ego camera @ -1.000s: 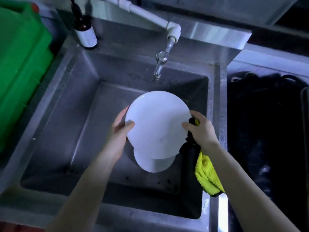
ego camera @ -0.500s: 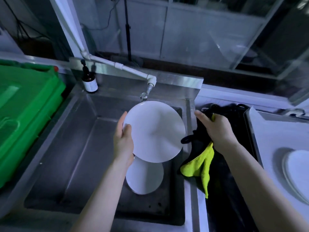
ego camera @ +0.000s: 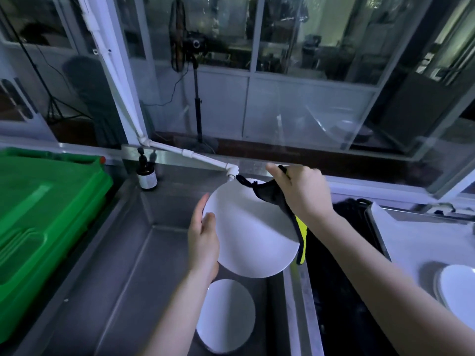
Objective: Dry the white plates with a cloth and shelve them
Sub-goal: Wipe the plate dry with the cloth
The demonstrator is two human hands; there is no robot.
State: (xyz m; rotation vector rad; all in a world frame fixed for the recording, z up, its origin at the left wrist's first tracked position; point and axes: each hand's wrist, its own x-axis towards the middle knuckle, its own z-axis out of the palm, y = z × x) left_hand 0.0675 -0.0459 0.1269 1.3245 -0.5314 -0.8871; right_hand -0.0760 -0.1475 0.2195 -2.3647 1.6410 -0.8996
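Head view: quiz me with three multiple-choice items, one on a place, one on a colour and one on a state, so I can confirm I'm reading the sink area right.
1. The lower white plate, below the held plate, lies:
A on a shelf; B in the sink basin; C on the floor.

2. The cloth is:
A black and yellow; B red; C plain white.

3. The held plate is:
A flat on a counter; B stacked in a rack; C gripped at its rim by the left hand, above the sink basin.

Answers:
1 B, the lower white plate rests on the basin floor.
2 A, the cloth in the right hand is black with a yellow side.
3 C, the left hand's thumb and fingers clasp the rim and the plate is tilted above the basin.
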